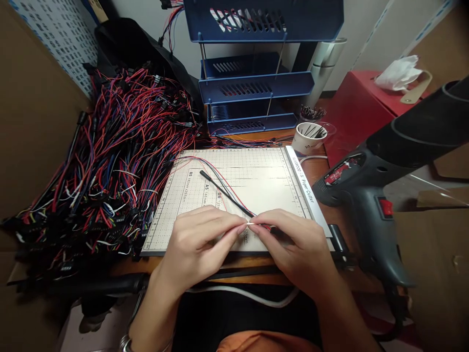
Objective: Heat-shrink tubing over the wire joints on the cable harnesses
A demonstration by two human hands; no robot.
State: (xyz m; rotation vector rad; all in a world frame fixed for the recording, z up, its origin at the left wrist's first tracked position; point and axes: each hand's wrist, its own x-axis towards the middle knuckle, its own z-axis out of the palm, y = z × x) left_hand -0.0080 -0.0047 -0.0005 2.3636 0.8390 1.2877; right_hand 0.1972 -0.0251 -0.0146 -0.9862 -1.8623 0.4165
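Both hands pinch one thin wire harness (pixel 227 195) over the paper cutter (pixel 256 181) on the desk – left hand (pixel 198 239) and right hand (pixel 293 244) fingers meeting at a small white piece, perhaps tubing. A large finished-or-waiting harness pile (pixel 110 166) lies left; heat gun (pixel 373 195) rests right.

desk (pixel 315 168) | paper cutter (pixel 252 181) | wire heap (pixel 110 166) | cup (pixel 309 137) | trays (pixel 252 88)

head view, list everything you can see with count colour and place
wire bundle: one, black sleeve with red and blue wires, on the board, pinched by both hands
paper cutter board: one, white, centre
wire harness pile: many, red, blue, black, left
tray rack: one, blue, back
paper cup: one, white, back right
heat gun: one, dark grey, right
red box: one, far right
left hand; right hand: fingertips meet at a small white piece
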